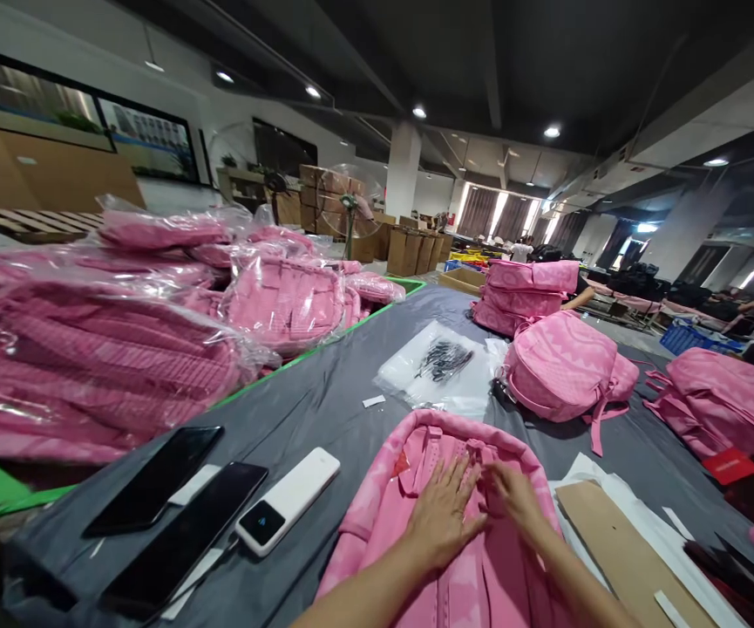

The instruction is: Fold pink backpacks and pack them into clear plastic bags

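Note:
A pink backpack [390,567] lies in front of me with its strap side up and its top pointing away. My left hand [442,515] rests flat on the straps, fingers stretched out and slightly spread. Close beside it, my right hand [513,497] bends its fingers inward at the upper strap area; what they pinch is hidden. Near the top left of the bag shows a small red tag [403,462]. Beyond the bag, a clear plastic bag stack [409,366] carries a bunch of thin black cords [443,359].
Two black phones [154,480] and a white power bank [290,499] lie left on the grey cloth [304,419]. Plastic-wrapped backpacks [89,358] are heaped further left. Right are more pink backpacks [563,362] and brown cardboard [631,541]. A person's arm [579,296] shows behind the stack.

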{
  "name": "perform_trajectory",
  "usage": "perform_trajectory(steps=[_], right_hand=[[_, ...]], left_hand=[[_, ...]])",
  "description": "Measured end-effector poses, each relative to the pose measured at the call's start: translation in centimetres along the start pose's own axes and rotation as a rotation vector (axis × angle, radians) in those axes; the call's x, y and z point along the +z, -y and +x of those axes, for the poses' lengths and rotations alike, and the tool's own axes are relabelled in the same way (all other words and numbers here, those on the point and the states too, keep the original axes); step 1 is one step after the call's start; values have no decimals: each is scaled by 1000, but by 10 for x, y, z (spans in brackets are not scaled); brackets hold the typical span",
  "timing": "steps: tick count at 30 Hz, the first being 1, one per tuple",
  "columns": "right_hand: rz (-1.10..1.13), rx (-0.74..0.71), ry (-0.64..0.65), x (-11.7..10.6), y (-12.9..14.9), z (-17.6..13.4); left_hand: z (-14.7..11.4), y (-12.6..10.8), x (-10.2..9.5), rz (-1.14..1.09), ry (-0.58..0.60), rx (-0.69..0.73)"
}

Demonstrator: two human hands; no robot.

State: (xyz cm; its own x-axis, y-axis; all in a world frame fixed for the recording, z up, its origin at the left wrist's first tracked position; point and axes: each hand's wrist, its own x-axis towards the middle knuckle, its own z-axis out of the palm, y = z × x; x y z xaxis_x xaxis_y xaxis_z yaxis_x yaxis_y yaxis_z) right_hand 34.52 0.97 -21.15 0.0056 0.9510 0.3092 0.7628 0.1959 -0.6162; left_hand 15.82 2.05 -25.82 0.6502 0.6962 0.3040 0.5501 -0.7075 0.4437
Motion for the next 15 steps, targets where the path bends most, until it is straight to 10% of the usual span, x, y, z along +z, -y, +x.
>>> perform_trajectory(steps=[6, 15], right_hand=[[-194, 0, 86, -40, 1, 126], [-370, 88, 278, 25, -75, 211]], left_hand=[[-3, 4, 4, -85, -22, -13], [-8, -1, -5, -160, 59, -54]])
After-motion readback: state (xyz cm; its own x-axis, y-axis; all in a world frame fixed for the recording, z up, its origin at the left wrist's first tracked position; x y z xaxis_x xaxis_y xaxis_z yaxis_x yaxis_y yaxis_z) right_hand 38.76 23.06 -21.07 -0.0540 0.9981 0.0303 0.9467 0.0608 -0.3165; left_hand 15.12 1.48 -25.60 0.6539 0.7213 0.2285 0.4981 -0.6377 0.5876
